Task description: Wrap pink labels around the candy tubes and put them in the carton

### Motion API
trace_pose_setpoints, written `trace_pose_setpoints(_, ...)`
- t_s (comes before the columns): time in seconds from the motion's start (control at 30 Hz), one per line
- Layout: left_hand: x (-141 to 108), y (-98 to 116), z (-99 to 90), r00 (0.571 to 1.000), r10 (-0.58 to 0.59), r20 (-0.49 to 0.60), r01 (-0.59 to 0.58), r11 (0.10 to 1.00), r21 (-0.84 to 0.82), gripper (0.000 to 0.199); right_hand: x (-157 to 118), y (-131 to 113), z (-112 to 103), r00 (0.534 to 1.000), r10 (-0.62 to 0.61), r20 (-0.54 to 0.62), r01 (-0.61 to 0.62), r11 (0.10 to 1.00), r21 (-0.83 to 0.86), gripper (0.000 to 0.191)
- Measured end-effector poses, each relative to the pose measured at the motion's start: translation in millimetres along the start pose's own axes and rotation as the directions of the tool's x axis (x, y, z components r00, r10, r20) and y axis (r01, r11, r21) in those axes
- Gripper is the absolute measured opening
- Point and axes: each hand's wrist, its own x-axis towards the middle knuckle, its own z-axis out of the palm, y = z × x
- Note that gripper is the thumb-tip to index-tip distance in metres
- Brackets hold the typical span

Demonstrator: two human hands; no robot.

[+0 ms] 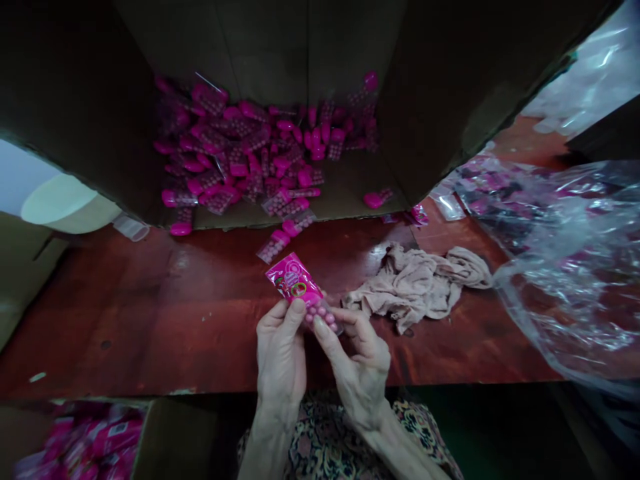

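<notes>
Pinching one clear, seemingly plastic, ball-filled container.

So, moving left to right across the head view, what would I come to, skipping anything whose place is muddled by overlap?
Pale rounded container, small clear plastic piece, left hand, right hand, crumpled cloth, clear plastic bag.

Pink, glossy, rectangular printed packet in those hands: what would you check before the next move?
1. Left hand gripping the packet: ok.
2. Right hand on the clear plastic part showing round pink balls: ok.
3. Packet sealed: cannot tell.
4. Brown cardboard box open toward the person: ok.
5. Red wooden tabletop before the box unobstructed: not ok, a pink-and-clear plastic item lies there.
</notes>
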Motion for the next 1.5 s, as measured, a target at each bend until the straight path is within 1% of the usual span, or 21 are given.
trace_pose_setpoints(0.07, -2, -3, 1.9, 0.998, -0.051, 0.038, 0.051, 0.999, -0.007, 0.017, 0, 1, 0, 0.996, -0.066, -0.063, 0.062, 0.996, -0.062, 0.013)
trace_pose_setpoints(0.1, -3, -6, 2.7, 0.995, -0.071, 0.067, 0.071, 0.997, -0.003, 0.016, 1, 0, 0, 0.994, -0.066, -0.082, 0.061, 0.996, -0.067, 0.013)
trace_pose_setpoints(0.17, -4, -9, 3.4, 0.991, -0.081, 0.110, 0.080, 0.997, 0.013, 0.013, 5, -2, -2, 0.997, -0.007, -0.081, 0.005, 1.000, -0.024, 0.011)
trace_pose_setpoints(0.27, -5, -10, 2.2, 0.994, -0.055, 0.099, 0.053, 0.998, 0.026, 0.012, 12, -4, -2, 0.992, 0.123, -0.011, -0.122, 0.989, 0.087, 0.013)
trace_pose_setpoints(0.33, -5, -8, 0.8, 0.996, -0.037, 0.080, 0.035, 0.999, 0.028, 0.012, 15, -3, -1, 0.986, 0.164, 0.037, -0.168, 0.977, 0.134, 0.015)
trace_pose_setpoints(0.4, -4, -4, -0.2, 0.996, -0.033, 0.087, 0.030, 0.999, 0.038, 0.012, 17, 0, -2, 0.983, 0.166, 0.074, -0.176, 0.974, 0.146, 0.025)
trace_pose_setpoints(0.5, -3, 0, -0.4, 0.992, -0.062, 0.107, 0.055, 0.996, 0.064, 0.013, 18, 6, -9, 0.982, 0.115, 0.151, -0.134, 0.984, 0.120, 0.048)
trace_pose_setpoints(0.57, -2, 2, -0.5, 0.993, -0.068, 0.096, 0.060, 0.995, 0.079, 0.015, 18, 8, -14, 0.972, 0.062, 0.226, -0.085, 0.992, 0.095, 0.051)
trace_pose_setpoints(0.63, -3, 2, -0.7, 0.994, -0.057, 0.090, 0.048, 0.993, 0.104, 0.016, 18, 8, -16, 0.966, 0.029, 0.258, -0.052, 0.995, 0.081, 0.049)
trace_pose_setpoints(0.7, -3, 1, -1.2, 0.992, -0.059, 0.112, 0.044, 0.990, 0.132, 0.016, 16, 7, -16, 0.977, 0.027, 0.212, -0.044, 0.996, 0.075, 0.045)
trace_pose_setpoints(0.77, -5, 1, -1.7, 0.986, -0.087, 0.141, 0.066, 0.987, 0.145, 0.017, 14, 6, -14, 0.987, 0.035, 0.156, -0.048, 0.996, 0.079, 0.041)
trace_pose_setpoints(0.87, -5, 0, -3.6, 0.976, -0.130, 0.175, 0.104, 0.984, 0.148, 0.018, 14, 5, -11, 0.990, 0.055, 0.126, -0.069, 0.992, 0.103, 0.038)
trace_pose_setpoints(0.97, -3, 1, -8.9, 0.967, -0.156, 0.203, 0.123, 0.979, 0.163, 0.019, 16, 4, -11, 0.980, 0.113, 0.163, -0.139, 0.977, 0.162, 0.037)
trace_pose_setpoints(1.03, -1, 3, -13.6, 0.967, -0.145, 0.209, 0.109, 0.978, 0.177, 0.024, 17, 2, -11, 0.963, 0.165, 0.214, -0.211, 0.954, 0.214, 0.036)
trace_pose_setpoints(1.13, 2, 8, -18.8, 0.987, -0.044, 0.154, 0.013, 0.981, 0.194, 0.023, 19, 1, -11, 0.938, 0.203, 0.280, -0.273, 0.932, 0.238, 0.034)
trace_pose_setpoints(1.2, 4, 11, -19.8, 0.996, 0.011, 0.089, -0.026, 0.984, 0.176, 0.017, 18, 1, -10, 0.929, 0.196, 0.313, -0.269, 0.940, 0.209, 0.034)
trace_pose_setpoints(1.27, 5, 13, -19.7, 0.999, 0.007, 0.053, -0.015, 0.990, 0.141, 0.015, 18, 2, -10, 0.926, 0.179, 0.332, -0.247, 0.953, 0.174, 0.034)
trace_pose_setpoints(1.37, 6, 13, -19.5, 0.998, -0.026, 0.062, 0.019, 0.994, 0.111, 0.013, 17, 3, -9, 0.931, 0.154, 0.331, -0.212, 0.966, 0.146, 0.034)
trace_pose_setpoints(1.5, 8, 12, -20.8, 0.995, -0.032, 0.091, 0.023, 0.996, 0.089, 0.010, 18, 3, -8, 0.937, 0.144, 0.319, -0.197, 0.970, 0.140, 0.030)
